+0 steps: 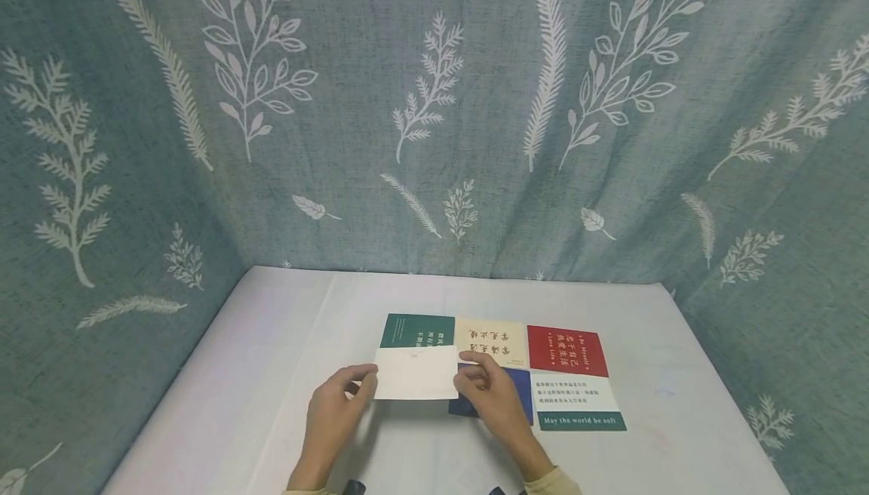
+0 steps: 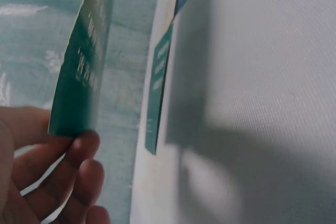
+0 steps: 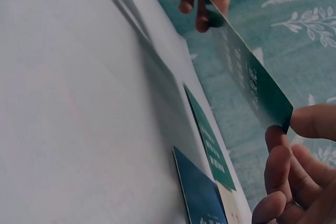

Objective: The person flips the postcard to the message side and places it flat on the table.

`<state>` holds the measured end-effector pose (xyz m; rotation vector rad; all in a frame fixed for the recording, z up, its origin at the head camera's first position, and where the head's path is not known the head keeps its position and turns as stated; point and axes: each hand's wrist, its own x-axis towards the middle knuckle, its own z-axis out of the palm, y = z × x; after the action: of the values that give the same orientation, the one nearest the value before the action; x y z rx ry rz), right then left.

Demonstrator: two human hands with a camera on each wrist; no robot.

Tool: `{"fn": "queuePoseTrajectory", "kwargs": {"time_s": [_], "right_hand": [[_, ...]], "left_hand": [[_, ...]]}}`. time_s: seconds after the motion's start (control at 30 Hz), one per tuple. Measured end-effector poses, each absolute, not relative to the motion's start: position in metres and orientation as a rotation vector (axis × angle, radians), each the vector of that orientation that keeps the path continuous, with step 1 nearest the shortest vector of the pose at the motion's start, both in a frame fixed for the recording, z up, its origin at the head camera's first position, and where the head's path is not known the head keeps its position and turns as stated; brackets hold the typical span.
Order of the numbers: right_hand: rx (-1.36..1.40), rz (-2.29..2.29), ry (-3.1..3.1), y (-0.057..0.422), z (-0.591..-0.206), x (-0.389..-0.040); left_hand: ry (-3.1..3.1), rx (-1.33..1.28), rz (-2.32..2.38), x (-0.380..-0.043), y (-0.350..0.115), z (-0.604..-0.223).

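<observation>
A card (image 1: 416,374) is held up above the table, its plain white side toward the head view. Its other side, dark green with pale lettering, shows in both wrist views (image 2: 76,93). My left hand (image 1: 336,408) pinches the card's left edge between thumb and fingers. At the opposite short edge, my right hand (image 1: 501,403) pinches it near a corner. Behind the raised card lies a green card (image 1: 407,327), partly covered from view. A blue card (image 1: 521,397) lies beneath the right hand, which hides part of it.
A cream card (image 1: 492,335), a red card (image 1: 569,350) and a white card with a green band (image 1: 577,398) lie beside them in two rows. The white table (image 1: 299,329) meets a leaf-patterned green curtain (image 1: 353,140) at its back and sides.
</observation>
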<state>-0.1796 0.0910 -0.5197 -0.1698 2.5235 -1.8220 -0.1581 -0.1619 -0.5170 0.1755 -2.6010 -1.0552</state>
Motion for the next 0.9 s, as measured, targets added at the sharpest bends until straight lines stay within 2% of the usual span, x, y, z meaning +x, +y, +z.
{"fn": "queuePoseTrajectory", "kwargs": {"time_s": [0.9], "right_hand": [[-0.302,-1.795,2.601,0.069,-0.527,-0.172]], "left_hand": [[-2.535,0.340,-0.881,-0.164,-0.158,-0.510]]}}
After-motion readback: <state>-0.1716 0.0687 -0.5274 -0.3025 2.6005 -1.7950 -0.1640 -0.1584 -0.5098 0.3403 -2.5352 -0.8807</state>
